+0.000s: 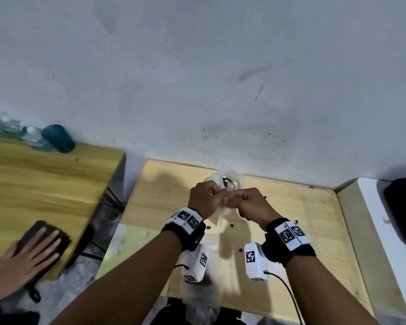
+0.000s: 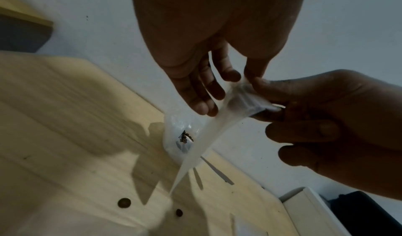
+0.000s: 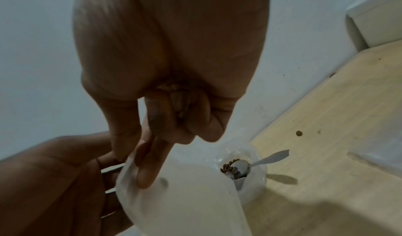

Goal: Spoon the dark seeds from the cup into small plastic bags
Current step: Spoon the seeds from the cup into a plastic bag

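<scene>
Right wrist only: spoon (image 3: 256, 162) among seeds (image 3: 228, 168) in cup (image 3: 254, 188).

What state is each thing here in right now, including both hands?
Small clear plastic bag: held up, mouth pinched.
Left hand: pinching the bag's top.
Right hand: pinching the bag's top.
Clear plastic cup: upright, holding dark seeds.
White plastic spoon: resting in cup.
Loose seeds: scattered on table.

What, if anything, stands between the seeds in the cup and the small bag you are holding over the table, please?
Nothing visible does. Both the left hand and the right hand pinch the small bag at its top, just nearer than the cup, where the spoon rests among the seeds.
</scene>
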A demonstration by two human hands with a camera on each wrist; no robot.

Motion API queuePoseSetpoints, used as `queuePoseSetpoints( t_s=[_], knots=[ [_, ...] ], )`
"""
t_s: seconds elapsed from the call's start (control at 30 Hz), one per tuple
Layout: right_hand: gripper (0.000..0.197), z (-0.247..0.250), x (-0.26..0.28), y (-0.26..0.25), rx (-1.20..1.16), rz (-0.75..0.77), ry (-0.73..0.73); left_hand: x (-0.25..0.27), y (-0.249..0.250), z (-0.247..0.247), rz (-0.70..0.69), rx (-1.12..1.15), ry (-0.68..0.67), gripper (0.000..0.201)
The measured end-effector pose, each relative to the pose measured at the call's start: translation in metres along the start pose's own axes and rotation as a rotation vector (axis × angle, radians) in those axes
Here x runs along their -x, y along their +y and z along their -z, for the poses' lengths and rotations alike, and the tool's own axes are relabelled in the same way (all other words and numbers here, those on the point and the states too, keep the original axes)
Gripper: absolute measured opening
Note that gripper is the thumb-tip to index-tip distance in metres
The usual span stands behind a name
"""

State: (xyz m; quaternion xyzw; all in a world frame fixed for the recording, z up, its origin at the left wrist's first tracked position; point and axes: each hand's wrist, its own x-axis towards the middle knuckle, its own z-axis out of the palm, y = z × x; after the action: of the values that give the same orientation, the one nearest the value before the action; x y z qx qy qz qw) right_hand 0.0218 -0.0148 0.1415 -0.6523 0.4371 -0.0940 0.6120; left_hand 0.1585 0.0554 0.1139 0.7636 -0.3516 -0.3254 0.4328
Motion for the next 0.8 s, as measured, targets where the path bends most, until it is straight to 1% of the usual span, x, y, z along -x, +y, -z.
queuePoseSetpoints(
  t_s=[0.03,0.1,0.17,0.23,0.3,0.37,0.4,0.47,0.57,0.6,0.67,0.7,0.8],
  knots=[
    [0.012,-0.001,0.000,-0.001,0.004,0.012,0.026,-0.001,0.000,0.000,0.002,0.024,-0.011,0.033],
    [0.008,-0.001,-0.001,-0.003,0.024,0.051,0.068,-0.004,0.002,0.000,0.026,0.088,-0.037,0.035],
    [0.003,-0.001,-0.003,-0.004,0.065,0.067,0.078,-0.008,0.004,0.000,0.083,0.188,-0.064,0.040],
    [0.007,0.002,-0.004,-0.002,0.105,0.047,0.070,-0.010,0.007,0.000,0.124,0.303,-0.111,0.041],
    [0.009,0.007,-0.005,-0.002,0.094,0.014,0.053,-0.008,0.014,0.004,0.106,0.405,-0.169,0.032],
    [0.014,0.012,-0.004,0.000,0.031,0.012,0.027,-0.008,0.021,0.008,0.108,0.472,-0.227,0.022],
    [0.016,0.014,-0.004,0.001,-0.003,0.016,0.015,-0.009,0.024,0.009,0.113,0.481,-0.245,0.018],
    [0.021,0.017,-0.004,0.002,-0.060,0.026,-0.008,-0.012,0.025,0.009,0.132,0.450,-0.236,0.012],
    [0.019,0.018,-0.006,0.001,-0.088,0.022,0.002,-0.016,0.024,0.007,0.130,0.391,-0.190,0.017],
    [0.016,0.016,-0.007,0.001,-0.047,0.044,0.034,-0.017,0.023,0.005,0.127,0.387,-0.166,0.021],
    [0.009,0.013,-0.010,0.001,0.083,0.140,0.118,-0.017,0.022,0.002,0.129,0.373,-0.118,0.031],
    [0.007,0.012,-0.012,0.002,0.139,0.189,0.137,-0.017,0.021,0.000,0.129,0.348,-0.100,0.031],
    [0.008,0.012,-0.015,0.007,0.228,0.248,0.137,-0.017,0.022,-0.003,0.120,0.285,-0.101,0.020]
  ],
)
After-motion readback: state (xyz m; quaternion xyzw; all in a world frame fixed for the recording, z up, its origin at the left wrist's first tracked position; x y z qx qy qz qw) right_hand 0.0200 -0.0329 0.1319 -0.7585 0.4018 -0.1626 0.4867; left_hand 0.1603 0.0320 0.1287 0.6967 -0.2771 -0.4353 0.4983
